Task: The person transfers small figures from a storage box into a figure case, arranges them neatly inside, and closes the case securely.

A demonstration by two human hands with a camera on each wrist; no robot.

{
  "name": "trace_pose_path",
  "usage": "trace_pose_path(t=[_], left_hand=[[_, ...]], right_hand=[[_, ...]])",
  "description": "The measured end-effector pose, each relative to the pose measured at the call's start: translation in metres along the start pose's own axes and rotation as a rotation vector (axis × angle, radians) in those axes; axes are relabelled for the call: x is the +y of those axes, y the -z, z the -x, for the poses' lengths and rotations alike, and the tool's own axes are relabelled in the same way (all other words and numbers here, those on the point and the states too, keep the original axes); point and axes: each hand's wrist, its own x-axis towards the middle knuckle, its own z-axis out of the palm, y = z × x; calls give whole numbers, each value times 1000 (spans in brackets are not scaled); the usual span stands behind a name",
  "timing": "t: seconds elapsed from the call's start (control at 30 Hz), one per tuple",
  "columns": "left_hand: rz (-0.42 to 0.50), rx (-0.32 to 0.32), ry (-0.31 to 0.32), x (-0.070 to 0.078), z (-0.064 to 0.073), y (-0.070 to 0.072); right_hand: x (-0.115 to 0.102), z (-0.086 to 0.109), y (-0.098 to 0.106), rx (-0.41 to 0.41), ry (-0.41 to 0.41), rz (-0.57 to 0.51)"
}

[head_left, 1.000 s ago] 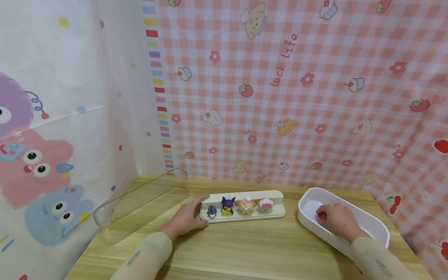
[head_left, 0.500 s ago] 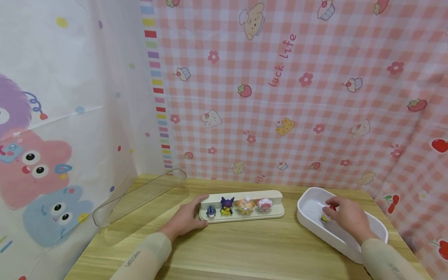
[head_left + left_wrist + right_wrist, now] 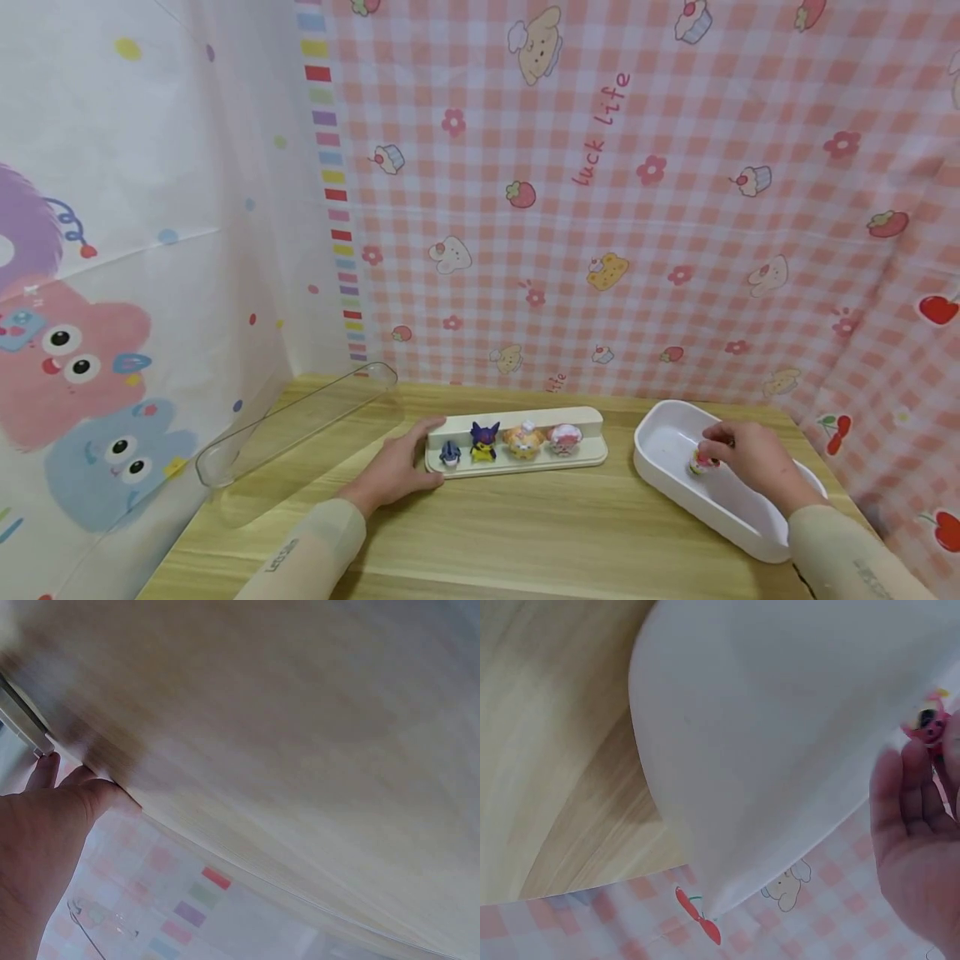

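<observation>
A cream display stand (image 3: 517, 467) lies mid-table with a row of small figurines on its ledge: a grey-blue one (image 3: 450, 454), a purple-and-yellow one (image 3: 483, 442), an orange one with a white top (image 3: 523, 442) and a pink-and-white one (image 3: 564, 439). My left hand (image 3: 401, 464) holds the stand's left end, thumb at the front and fingers behind. My right hand (image 3: 757, 462) pinches a small pink, red and yellow figurine (image 3: 702, 460) over the white tray (image 3: 651, 467). In the right wrist view, the pink figurine (image 3: 928, 724) shows its dark face at the fingertips.
A long clear plastic cover (image 3: 300, 425) lies on the wooden table (image 3: 510, 533) at the left. Behind the table hangs a pink checked cloth (image 3: 570, 333), with a white cartoon-printed cloth (image 3: 187, 333) at the left.
My right hand has moved to the right and back a little within the tray, and the pink figurine in its fingertips has come into clearer view. My left hand stays on the stand.
</observation>
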Motion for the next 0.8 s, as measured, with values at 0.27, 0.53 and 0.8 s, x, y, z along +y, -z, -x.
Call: trace_pose_path(t=[0.27,0.53,0.8], left_hand=[[-2,0,0,-2,0,0],[5,4,-3,-3,-1,-1],[10,5,-12,-4,-1,-2]], right_hand=[[2,0,-7,32,9,136],[6,3,-9,-2,-2,147],[12,0,-6,6,53,82]])
